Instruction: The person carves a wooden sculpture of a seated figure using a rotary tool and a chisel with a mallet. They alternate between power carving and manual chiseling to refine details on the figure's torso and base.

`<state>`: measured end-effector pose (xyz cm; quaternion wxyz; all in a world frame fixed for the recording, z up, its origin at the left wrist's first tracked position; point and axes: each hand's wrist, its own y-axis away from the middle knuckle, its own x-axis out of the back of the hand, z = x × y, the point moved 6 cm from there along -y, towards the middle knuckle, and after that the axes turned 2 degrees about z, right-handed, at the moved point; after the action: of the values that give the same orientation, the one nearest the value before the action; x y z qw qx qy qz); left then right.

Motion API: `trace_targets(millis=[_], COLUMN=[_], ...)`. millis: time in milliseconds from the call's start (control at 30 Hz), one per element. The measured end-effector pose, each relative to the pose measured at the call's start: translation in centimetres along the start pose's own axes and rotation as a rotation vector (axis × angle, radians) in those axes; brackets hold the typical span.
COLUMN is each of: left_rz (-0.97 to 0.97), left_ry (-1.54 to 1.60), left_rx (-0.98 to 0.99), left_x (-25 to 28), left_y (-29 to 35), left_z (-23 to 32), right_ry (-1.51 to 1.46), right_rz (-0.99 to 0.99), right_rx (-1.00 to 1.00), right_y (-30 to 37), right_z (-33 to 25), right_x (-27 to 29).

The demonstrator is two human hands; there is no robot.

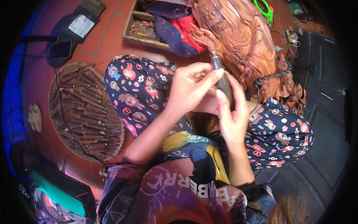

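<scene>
Nearest the lens: reddish-brown hair (pixel 289 211), between 4 and 5 o'clock, next to a dark multicoloured shirt (pixel 160 194) at 6. Patterned dark trousers (pixel 136 95) out toward 10 and past 3, knees spread. Just off centre, toward 2, a slim dark handpiece (pixel 224 84), springy metal collar uppermost, working end toward 12. Left hand (pixel 190 84), at 1: thumb and fingers pinched on the handpiece's upper part. Right hand (pixel 235 112), at 3: thumb and fingers curled about its lower body. Beyond, at 1, a carved reddish wooden figure (pixel 242 33), one outstretched carved hand right by the handpiece's end; contact impossible to tell. Coiled black cord (pixel 274 77) at 2, against the carving. At 11, a wooden box (pixel 145 41) with shavings, plus dark blue and red cloth (pixel 166 31). At 9, an oval woven basket (pixel 52 100), packed with wooden-handled tools (pixel 87 112)
</scene>
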<state>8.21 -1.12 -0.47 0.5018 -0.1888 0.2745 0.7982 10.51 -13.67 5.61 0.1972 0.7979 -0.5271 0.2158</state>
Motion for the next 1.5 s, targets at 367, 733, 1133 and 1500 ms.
trace_targets(millis=[367, 733, 1133, 1500], left_rz=[0.116, 0.177, 0.112, 0.089], left_ry=[0.383, 0.426, 0.448, 0.481], left_rx=[-0.085, -0.002, 0.108, 0.156], left_x=[-6.5, -3.7, -4.8, -4.8], left_y=[-0.2, -0.8, -1.1, -1.5], left_z=[0.8, -1.3, -1.2, -0.7], right_ry=[0.611, 0.669, 0.763, 0.875], right_rz=[-0.247, -0.151, -0.180, -0.278], right_rx=[0.502, 0.531, 0.558, 0.510], right_y=[-6.0, -5.1, -5.5, -6.9], right_z=[-8.0, -6.0, -7.4, -10.0], right_x=[6.8, 4.4, 5.3, 4.4])
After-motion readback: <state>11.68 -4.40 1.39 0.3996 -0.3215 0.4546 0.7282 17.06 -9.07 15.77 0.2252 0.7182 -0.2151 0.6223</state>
